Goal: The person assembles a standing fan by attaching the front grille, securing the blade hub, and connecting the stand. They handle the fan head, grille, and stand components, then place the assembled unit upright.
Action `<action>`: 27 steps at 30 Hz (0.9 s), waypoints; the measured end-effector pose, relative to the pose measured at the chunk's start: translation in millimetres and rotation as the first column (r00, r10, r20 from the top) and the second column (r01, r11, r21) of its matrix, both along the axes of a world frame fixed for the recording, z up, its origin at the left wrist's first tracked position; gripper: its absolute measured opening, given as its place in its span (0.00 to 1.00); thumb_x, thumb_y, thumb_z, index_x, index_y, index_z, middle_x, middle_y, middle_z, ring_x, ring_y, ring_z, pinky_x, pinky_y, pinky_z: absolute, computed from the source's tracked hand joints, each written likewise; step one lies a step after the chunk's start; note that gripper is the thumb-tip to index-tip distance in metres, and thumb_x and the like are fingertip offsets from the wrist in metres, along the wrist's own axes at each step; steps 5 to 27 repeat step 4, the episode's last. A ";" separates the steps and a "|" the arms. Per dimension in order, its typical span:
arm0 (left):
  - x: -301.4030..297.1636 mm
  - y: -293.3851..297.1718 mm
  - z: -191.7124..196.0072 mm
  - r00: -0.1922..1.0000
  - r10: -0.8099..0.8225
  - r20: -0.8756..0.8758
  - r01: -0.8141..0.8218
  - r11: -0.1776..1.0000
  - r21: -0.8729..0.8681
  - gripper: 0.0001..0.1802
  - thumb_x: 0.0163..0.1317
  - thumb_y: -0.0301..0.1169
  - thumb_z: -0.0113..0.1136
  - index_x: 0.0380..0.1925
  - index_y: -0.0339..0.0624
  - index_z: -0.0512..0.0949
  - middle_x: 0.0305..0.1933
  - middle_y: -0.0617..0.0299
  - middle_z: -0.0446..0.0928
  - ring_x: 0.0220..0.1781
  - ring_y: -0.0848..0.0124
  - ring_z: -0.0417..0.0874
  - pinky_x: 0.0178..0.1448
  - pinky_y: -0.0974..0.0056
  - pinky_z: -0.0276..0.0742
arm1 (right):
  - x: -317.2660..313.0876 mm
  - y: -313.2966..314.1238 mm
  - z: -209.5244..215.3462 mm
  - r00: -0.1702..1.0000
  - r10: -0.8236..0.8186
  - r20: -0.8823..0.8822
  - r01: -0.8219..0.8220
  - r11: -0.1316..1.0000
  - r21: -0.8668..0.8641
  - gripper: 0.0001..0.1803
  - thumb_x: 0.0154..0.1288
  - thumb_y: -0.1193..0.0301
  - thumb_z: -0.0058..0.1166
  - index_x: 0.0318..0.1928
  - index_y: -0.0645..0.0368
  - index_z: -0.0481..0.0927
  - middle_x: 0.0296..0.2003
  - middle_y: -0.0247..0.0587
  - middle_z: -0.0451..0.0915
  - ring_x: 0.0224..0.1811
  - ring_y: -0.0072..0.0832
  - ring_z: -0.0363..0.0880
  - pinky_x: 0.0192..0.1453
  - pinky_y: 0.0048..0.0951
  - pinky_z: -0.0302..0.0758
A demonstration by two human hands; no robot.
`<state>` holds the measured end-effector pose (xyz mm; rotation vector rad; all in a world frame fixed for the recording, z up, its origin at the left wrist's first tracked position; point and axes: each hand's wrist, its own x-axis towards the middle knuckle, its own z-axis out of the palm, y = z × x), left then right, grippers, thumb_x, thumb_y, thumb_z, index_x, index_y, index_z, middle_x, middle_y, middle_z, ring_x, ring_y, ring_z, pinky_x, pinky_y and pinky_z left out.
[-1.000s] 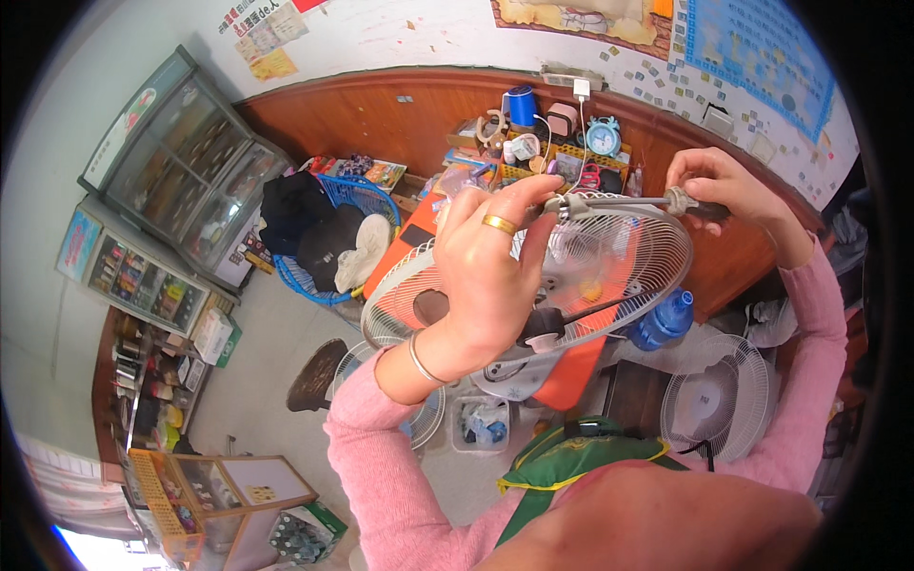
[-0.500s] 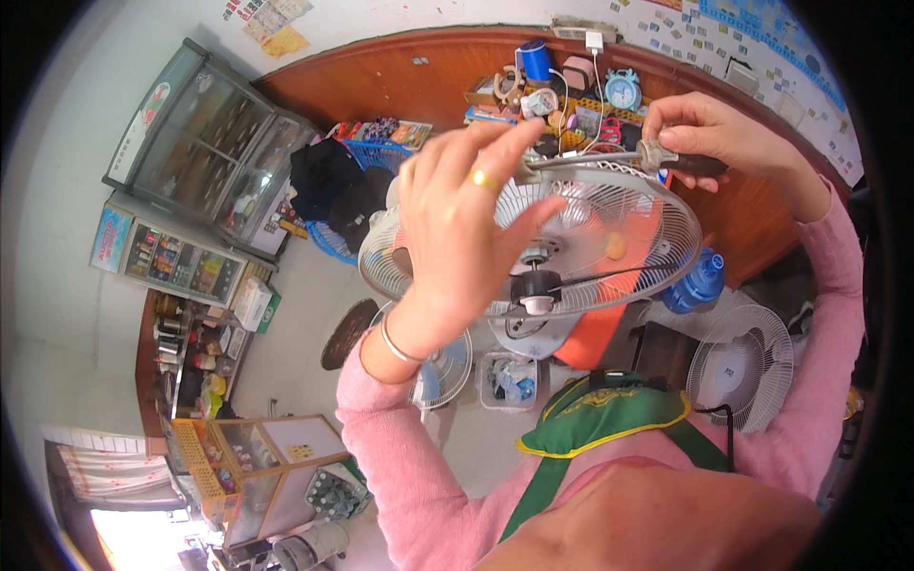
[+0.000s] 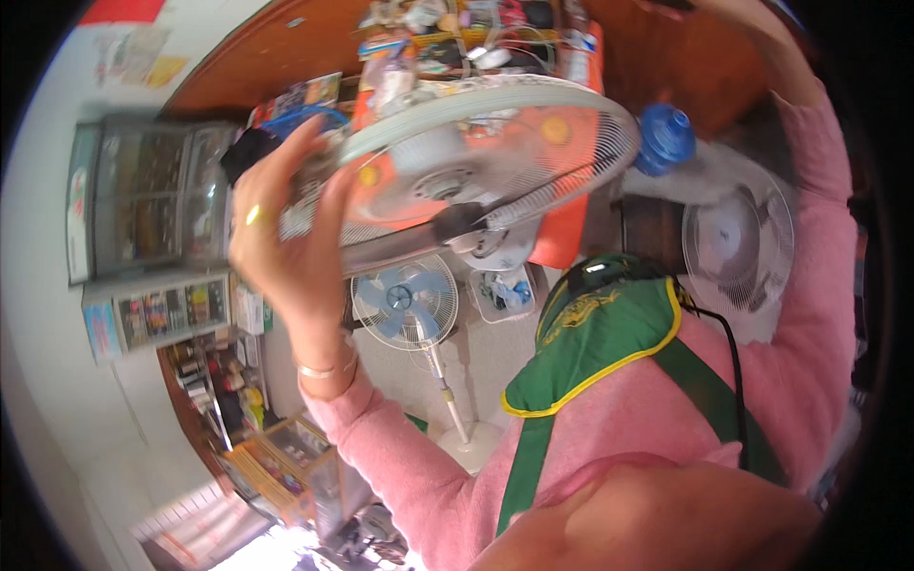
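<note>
A fan with a grey wire cage (image 3: 505,100) is tilted in front of me, its dark motor hub (image 3: 457,224) showing among the cage wires. My left hand (image 3: 290,233) is at the cage's left edge, fingers and thumb spread apart, with a ring on one finger and a bracelet at the wrist. Whether it touches the wires I cannot tell. My right hand (image 3: 705,5) reaches up to the top edge of the picture, where it is mostly cut off and blurred. What it holds, if anything, is hidden.
A standing fan with blue blades (image 3: 400,300), a clear bin (image 3: 505,295) and a loose fan cage (image 3: 733,238) are beyond. A blue water jug (image 3: 665,138) stands by an orange surface (image 3: 564,233). A cluttered shelf (image 3: 457,38) is at the back, a glass cabinet (image 3: 143,205) at left.
The fan appears lower, larger and more tilted in view. My left hand is farther left. My right hand, earlier on a dark-handled piece and metal clamp at the cage rim, is now mostly out at the top.
</note>
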<state>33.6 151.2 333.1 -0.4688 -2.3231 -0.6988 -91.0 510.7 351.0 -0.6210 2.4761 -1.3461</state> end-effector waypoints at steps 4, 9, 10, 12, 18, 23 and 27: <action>5.5 1.5 3.7 0.996 0.084 0.015 -0.081 0.986 -0.144 0.27 0.44 0.15 0.67 0.48 0.41 0.80 0.46 0.57 0.81 0.47 0.63 0.81 0.56 0.64 0.74 | -40.9 66.9 -104.8 0.965 -0.033 -0.262 0.103 0.960 0.259 0.26 0.68 0.49 0.48 0.40 0.62 0.81 0.30 0.37 0.79 0.32 0.19 0.74 0.36 0.26 0.71; 5.5 1.5 3.7 0.996 0.084 0.015 -0.081 0.986 -0.144 0.27 0.44 0.15 0.67 0.48 0.41 0.80 0.46 0.57 0.81 0.47 0.63 0.81 0.56 0.64 0.74 | -40.9 66.9 -104.8 0.965 -0.033 -0.262 0.103 0.960 0.259 0.26 0.68 0.49 0.48 0.40 0.62 0.81 0.30 0.37 0.79 0.32 0.19 0.74 0.36 0.26 0.71; 5.5 1.5 3.7 0.996 0.084 0.015 -0.081 0.986 -0.144 0.27 0.44 0.15 0.67 0.48 0.41 0.80 0.46 0.57 0.81 0.47 0.63 0.81 0.56 0.64 0.74 | -40.9 66.9 -104.8 0.965 -0.033 -0.262 0.103 0.960 0.259 0.26 0.68 0.49 0.48 0.40 0.62 0.81 0.30 0.37 0.79 0.32 0.19 0.74 0.36 0.26 0.71; 5.5 1.5 3.7 0.996 0.084 0.015 -0.081 0.986 -0.144 0.27 0.44 0.15 0.67 0.48 0.41 0.80 0.46 0.57 0.81 0.47 0.63 0.81 0.56 0.64 0.74 | -40.9 66.9 -104.8 0.965 -0.033 -0.262 0.103 0.960 0.259 0.26 0.68 0.49 0.48 0.40 0.62 0.81 0.30 0.37 0.79 0.32 0.19 0.74 0.36 0.26 0.71; 5.5 1.5 3.7 0.996 0.084 0.015 -0.081 0.986 -0.144 0.27 0.44 0.15 0.67 0.48 0.41 0.80 0.46 0.57 0.81 0.47 0.63 0.81 0.56 0.64 0.74 | -40.9 66.9 -104.8 0.965 -0.033 -0.262 0.103 0.960 0.259 0.26 0.68 0.49 0.48 0.40 0.62 0.81 0.30 0.37 0.79 0.32 0.19 0.74 0.36 0.26 0.71; 5.5 1.5 3.7 0.996 0.084 0.015 -0.081 0.986 -0.144 0.27 0.44 0.15 0.67 0.48 0.41 0.80 0.46 0.57 0.81 0.47 0.63 0.81 0.56 0.64 0.74 | -40.9 66.9 -104.8 0.965 -0.033 -0.262 0.103 0.960 0.259 0.26 0.68 0.49 0.48 0.40 0.62 0.81 0.30 0.37 0.79 0.32 0.19 0.74 0.36 0.26 0.71; 5.5 1.5 3.7 0.996 0.084 0.015 -0.081 0.986 -0.144 0.27 0.44 0.15 0.67 0.48 0.41 0.80 0.46 0.57 0.81 0.47 0.63 0.81 0.56 0.64 0.74 | -40.9 66.9 -104.8 0.965 -0.033 -0.262 0.103 0.960 0.259 0.26 0.68 0.49 0.48 0.40 0.62 0.81 0.30 0.37 0.79 0.32 0.19 0.74 0.36 0.26 0.71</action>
